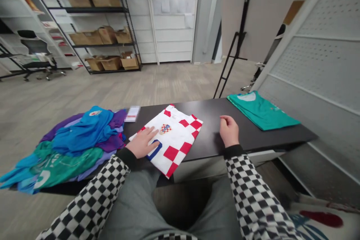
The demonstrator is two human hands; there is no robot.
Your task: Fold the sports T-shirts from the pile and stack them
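Left hand (142,142) lies flat on the folded checkered jersey (180,138), fingers apart, not gripping. The jersey sits on the black table (213,120), between a garment heap (75,138) and a folded green shirt (260,110). Right hand (229,131) rests on the table, fingers loosely together, holding nothing.

- Your folded jersey (180,146): red-and-white checks!
- Your sleeves (250,195): black-and-white checkerboard!
- Folded shirt (260,110): teal!
- Heaped shirts (81,135): blue, purple, green!
- Desk (208,120): black!
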